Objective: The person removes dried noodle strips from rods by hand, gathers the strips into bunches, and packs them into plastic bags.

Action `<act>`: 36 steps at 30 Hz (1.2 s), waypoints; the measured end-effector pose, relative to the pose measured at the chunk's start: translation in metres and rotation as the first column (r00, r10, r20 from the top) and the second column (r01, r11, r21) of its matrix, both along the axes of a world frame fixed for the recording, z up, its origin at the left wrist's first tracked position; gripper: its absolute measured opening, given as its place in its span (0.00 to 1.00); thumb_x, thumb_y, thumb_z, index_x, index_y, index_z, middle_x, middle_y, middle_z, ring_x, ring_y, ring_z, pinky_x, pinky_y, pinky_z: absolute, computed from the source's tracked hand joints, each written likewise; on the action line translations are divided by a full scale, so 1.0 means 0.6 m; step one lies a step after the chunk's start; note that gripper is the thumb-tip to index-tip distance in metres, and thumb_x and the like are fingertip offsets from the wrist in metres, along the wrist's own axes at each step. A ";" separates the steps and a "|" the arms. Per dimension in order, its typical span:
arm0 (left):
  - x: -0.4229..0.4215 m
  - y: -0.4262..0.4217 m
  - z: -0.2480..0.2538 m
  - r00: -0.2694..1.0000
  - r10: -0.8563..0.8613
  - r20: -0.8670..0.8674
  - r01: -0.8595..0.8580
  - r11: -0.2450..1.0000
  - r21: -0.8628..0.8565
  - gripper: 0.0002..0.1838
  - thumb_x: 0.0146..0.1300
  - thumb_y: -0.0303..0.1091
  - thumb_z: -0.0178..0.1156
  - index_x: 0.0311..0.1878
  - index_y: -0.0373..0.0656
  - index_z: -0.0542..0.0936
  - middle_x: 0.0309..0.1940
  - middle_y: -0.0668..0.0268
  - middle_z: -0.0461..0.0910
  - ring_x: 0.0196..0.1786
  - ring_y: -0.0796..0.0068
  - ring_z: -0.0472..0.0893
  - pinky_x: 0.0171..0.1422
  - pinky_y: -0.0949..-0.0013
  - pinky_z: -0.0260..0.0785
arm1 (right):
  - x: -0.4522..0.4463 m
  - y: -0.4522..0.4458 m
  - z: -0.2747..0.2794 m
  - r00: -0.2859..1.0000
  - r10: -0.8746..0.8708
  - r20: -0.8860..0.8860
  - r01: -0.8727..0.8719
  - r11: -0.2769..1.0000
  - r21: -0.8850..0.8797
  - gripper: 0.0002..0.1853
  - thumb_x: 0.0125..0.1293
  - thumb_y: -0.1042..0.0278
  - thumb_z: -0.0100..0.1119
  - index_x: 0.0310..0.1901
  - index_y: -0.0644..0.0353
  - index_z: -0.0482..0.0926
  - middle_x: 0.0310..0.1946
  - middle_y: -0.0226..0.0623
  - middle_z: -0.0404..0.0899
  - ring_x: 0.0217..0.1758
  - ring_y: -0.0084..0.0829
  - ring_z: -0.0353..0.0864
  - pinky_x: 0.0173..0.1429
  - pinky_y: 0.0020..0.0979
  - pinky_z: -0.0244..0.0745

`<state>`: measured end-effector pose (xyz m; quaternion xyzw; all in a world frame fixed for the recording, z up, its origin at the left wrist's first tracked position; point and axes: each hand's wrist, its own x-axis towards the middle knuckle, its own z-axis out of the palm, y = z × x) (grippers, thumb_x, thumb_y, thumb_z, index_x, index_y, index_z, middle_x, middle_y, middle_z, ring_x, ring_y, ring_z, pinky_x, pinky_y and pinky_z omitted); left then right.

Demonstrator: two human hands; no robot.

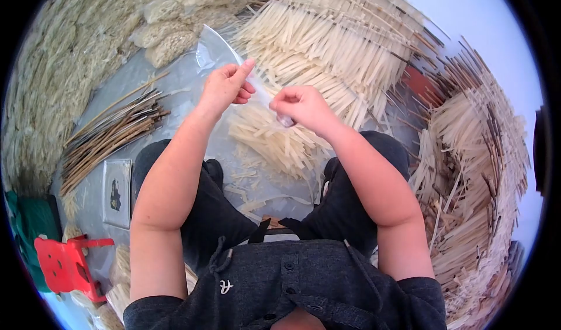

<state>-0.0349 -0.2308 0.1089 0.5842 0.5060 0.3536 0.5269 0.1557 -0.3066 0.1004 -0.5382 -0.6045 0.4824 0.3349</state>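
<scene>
A clear plastic bag [215, 50] is stretched between my two hands above the floor. My left hand [228, 87] pinches its edge, thumb raised and fingers curled. On the right, my right hand [301, 109] is closed on another part of the bag, with some crumpled film under its fingers. Below and just beyond my hands, a loose pile of pale flat strips [280, 143] lies on the floor between my feet.
Pale strips on sticks [327, 43] lie ahead, with another heap [467, 172] at right. Bundled strips [64, 55] are stacked at left. Loose sticks [114, 134], a flat tray [117, 193] and a red stool [67, 265] stand or lie left of my legs.
</scene>
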 end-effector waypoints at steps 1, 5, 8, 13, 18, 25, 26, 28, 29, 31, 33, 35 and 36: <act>0.001 -0.004 0.003 1.000 -0.008 -0.001 0.008 1.000 0.001 0.26 0.66 0.60 0.56 0.36 0.41 0.81 0.25 0.68 0.80 0.24 0.83 0.75 0.31 0.75 0.73 | 0.004 0.004 0.004 0.980 -0.112 -0.161 0.099 0.991 -0.088 0.08 0.63 0.63 0.64 0.36 0.60 0.82 0.29 0.27 0.81 0.29 0.20 0.79 0.33 0.26 0.74; 0.012 -0.033 0.007 0.948 -0.318 0.005 0.308 0.913 -0.266 0.35 0.65 0.69 0.47 0.43 0.40 0.80 0.29 0.67 0.81 0.26 0.82 0.77 0.36 0.73 0.74 | 0.024 0.013 0.010 0.828 -0.336 -0.448 0.227 0.933 -0.281 0.08 0.60 0.63 0.67 0.38 0.55 0.83 0.34 0.27 0.81 0.35 0.20 0.76 0.40 0.24 0.72; 0.037 -0.071 -0.009 0.868 -0.463 0.180 0.496 0.779 -0.384 0.37 0.66 0.69 0.45 0.53 0.40 0.77 0.37 0.65 0.83 0.32 0.80 0.79 0.42 0.73 0.75 | 0.026 0.015 0.001 0.776 -0.406 -0.484 0.286 0.909 -0.304 0.10 0.59 0.60 0.68 0.39 0.53 0.83 0.35 0.25 0.79 0.36 0.19 0.72 0.43 0.24 0.67; 0.063 -0.092 -0.031 0.822 -0.223 0.524 0.510 0.699 -0.502 0.36 0.67 0.66 0.47 0.63 0.43 0.71 0.50 0.62 0.80 0.46 0.76 0.80 0.53 0.70 0.75 | 0.018 0.014 -0.009 0.698 -0.472 -0.538 0.347 0.881 -0.323 0.11 0.59 0.59 0.69 0.40 0.51 0.82 0.34 0.22 0.77 0.36 0.19 0.67 0.42 0.24 0.62; 0.080 -0.120 -0.044 0.720 -0.087 0.689 0.528 0.712 -0.462 0.27 0.68 0.56 0.55 0.60 0.46 0.72 0.49 0.62 0.78 0.53 0.70 0.78 0.62 0.66 0.72 | 0.013 0.017 -0.014 0.678 -0.473 -0.563 0.396 0.880 -0.262 0.10 0.59 0.59 0.69 0.40 0.50 0.84 0.35 0.21 0.78 0.40 0.19 0.69 0.47 0.25 0.63; 0.073 -0.081 -0.074 0.733 0.056 0.678 0.272 0.890 -0.367 0.09 0.67 0.39 0.61 0.42 0.45 0.76 0.36 0.70 0.79 0.42 0.78 0.80 0.55 0.70 0.76 | 0.006 0.011 -0.008 0.709 -0.469 -0.526 0.409 0.882 -0.236 0.13 0.59 0.60 0.69 0.41 0.59 0.85 0.36 0.29 0.82 0.40 0.23 0.76 0.49 0.27 0.69; 0.068 -0.078 -0.073 0.719 0.064 0.692 0.289 0.878 -0.382 0.08 0.68 0.38 0.60 0.42 0.44 0.77 0.35 0.71 0.79 0.39 0.80 0.80 0.51 0.72 0.77 | 0.009 0.011 -0.005 0.690 -0.433 -0.579 0.356 0.901 -0.250 0.13 0.60 0.62 0.68 0.42 0.60 0.85 0.36 0.30 0.83 0.40 0.24 0.77 0.49 0.26 0.71; 0.059 -0.072 -0.069 0.706 0.074 0.704 0.303 0.867 -0.396 0.07 0.68 0.36 0.59 0.42 0.43 0.77 0.33 0.72 0.79 0.36 0.81 0.80 0.48 0.74 0.79 | 0.014 0.009 -0.004 0.667 -0.396 -0.632 0.299 0.918 -0.260 0.13 0.61 0.63 0.67 0.44 0.61 0.84 0.37 0.31 0.83 0.39 0.24 0.79 0.49 0.26 0.72; 0.056 -0.068 -0.065 0.676 0.085 0.732 0.335 0.849 -0.408 0.06 0.69 0.34 0.59 0.42 0.42 0.77 0.32 0.72 0.80 0.35 0.82 0.80 0.46 0.75 0.79 | 0.017 0.009 -0.005 0.684 -0.349 -0.640 0.247 0.937 -0.246 0.13 0.62 0.65 0.66 0.45 0.62 0.83 0.38 0.32 0.84 0.40 0.25 0.80 0.49 0.26 0.74; 0.049 -0.064 -0.059 0.645 0.096 0.758 0.368 0.831 -0.418 0.05 0.69 0.32 0.58 0.43 0.42 0.77 0.31 0.72 0.80 0.33 0.83 0.80 0.44 0.76 0.80 | 0.019 0.008 -0.007 0.699 -0.301 -0.649 0.194 0.953 -0.232 0.13 0.63 0.66 0.65 0.47 0.63 0.83 0.39 0.33 0.84 0.40 0.25 0.81 0.49 0.26 0.75; 0.044 -0.062 -0.056 0.627 0.110 0.771 0.385 0.817 -0.430 0.06 0.69 0.31 0.56 0.44 0.40 0.77 0.31 0.71 0.80 0.32 0.83 0.80 0.42 0.77 0.80 | 0.018 0.008 -0.008 0.732 -0.281 -0.620 0.205 0.960 -0.193 0.12 0.64 0.68 0.64 0.46 0.63 0.83 0.39 0.35 0.84 0.39 0.25 0.82 0.50 0.26 0.76; 0.040 -0.059 -0.058 0.630 0.098 0.771 0.399 0.811 -0.429 0.06 0.69 0.31 0.55 0.45 0.39 0.77 0.31 0.71 0.80 0.32 0.83 0.80 0.42 0.77 0.80 | 0.017 0.005 -0.008 0.762 -0.264 -0.591 0.209 0.964 -0.161 0.12 0.64 0.67 0.64 0.46 0.64 0.83 0.40 0.36 0.84 0.41 0.25 0.82 0.51 0.27 0.76; 0.038 -0.059 -0.059 0.631 0.086 0.771 0.412 0.805 -0.427 0.07 0.70 0.31 0.55 0.45 0.39 0.77 0.31 0.71 0.80 0.32 0.83 0.81 0.42 0.77 0.80 | 0.016 0.004 -0.008 0.790 -0.247 -0.560 0.211 0.969 -0.129 0.12 0.65 0.67 0.63 0.46 0.66 0.82 0.41 0.36 0.84 0.42 0.26 0.82 0.53 0.28 0.76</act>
